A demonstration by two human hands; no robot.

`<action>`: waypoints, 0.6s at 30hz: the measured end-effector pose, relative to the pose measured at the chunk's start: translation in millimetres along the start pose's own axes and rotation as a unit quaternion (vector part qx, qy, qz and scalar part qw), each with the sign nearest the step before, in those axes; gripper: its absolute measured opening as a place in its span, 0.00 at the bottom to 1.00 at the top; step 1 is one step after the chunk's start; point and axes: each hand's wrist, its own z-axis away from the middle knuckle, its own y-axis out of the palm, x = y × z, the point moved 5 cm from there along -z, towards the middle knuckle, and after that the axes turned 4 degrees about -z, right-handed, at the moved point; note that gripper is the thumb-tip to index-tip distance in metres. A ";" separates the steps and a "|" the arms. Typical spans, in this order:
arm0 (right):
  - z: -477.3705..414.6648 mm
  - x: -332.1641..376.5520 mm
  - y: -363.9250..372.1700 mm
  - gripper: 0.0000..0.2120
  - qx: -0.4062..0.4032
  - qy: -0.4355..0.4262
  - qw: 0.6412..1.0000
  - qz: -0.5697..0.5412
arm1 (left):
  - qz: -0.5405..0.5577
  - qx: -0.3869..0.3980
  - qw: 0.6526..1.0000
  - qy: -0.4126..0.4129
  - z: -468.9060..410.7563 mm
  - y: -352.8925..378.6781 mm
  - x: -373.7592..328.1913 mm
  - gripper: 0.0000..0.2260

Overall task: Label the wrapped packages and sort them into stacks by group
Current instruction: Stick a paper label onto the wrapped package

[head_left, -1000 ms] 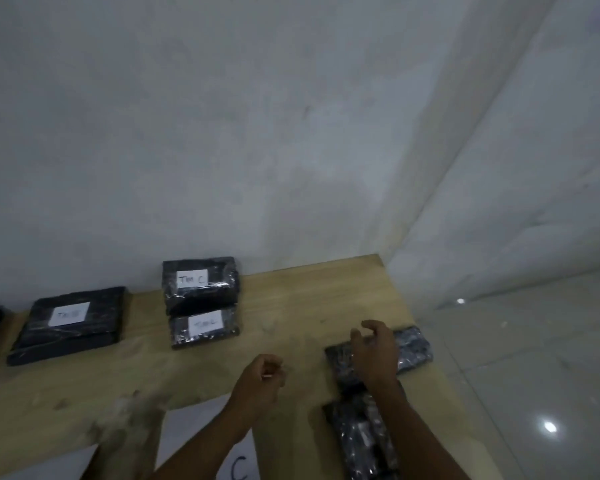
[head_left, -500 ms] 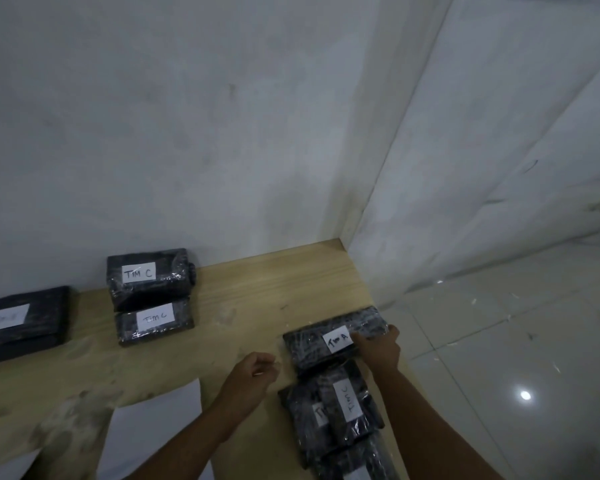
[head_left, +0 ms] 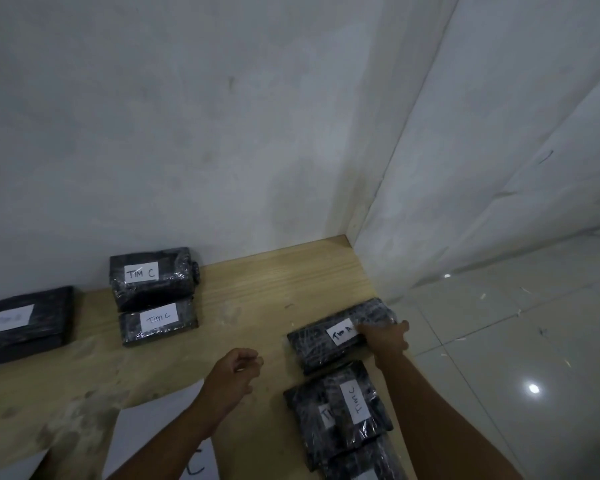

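Note:
A black wrapped package labelled "Tim A" (head_left: 323, 339) lies near the right edge of the wooden table (head_left: 257, 289). My right hand (head_left: 387, 339) grips its right end, fingers curled over the label's edge. My left hand (head_left: 238, 370) hovers just left of that package with fingers curled, holding nothing that I can see. Nearer me, a pile of wrapped packages (head_left: 340, 414) carries a "Tim C" label on top. Against the wall, two "Tim C" packages (head_left: 153, 292) sit together, one behind the other. A larger labelled package (head_left: 21, 323) lies at far left.
White paper sheets (head_left: 146, 441) lie on the table's near side, one marked with a "C". The wall runs close behind the table and a corner stands at its back right. Past the right edge is a glossy tiled floor (head_left: 516, 358).
The view has swung right. My right hand moved from on top of the package to its right end, uncovering the "Tim A" label. My left hand stays curled beside it.

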 end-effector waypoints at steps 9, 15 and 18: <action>32.1 10.3 9.1 0.39 0.073 -0.060 0.970 -0.224 | 0.026 -0.026 0.999 0.023 12.4 -15.2 -7.0 0.07; 105.4 14.5 36.2 0.34 0.166 -0.054 0.927 -0.331 | 0.107 -0.058 0.992 0.013 33.0 -43.8 -7.5 0.09; 146.6 11.0 56.8 0.34 0.197 -0.059 0.919 -0.336 | 0.160 -0.084 0.983 0.008 42.4 -66.9 -3.9 0.14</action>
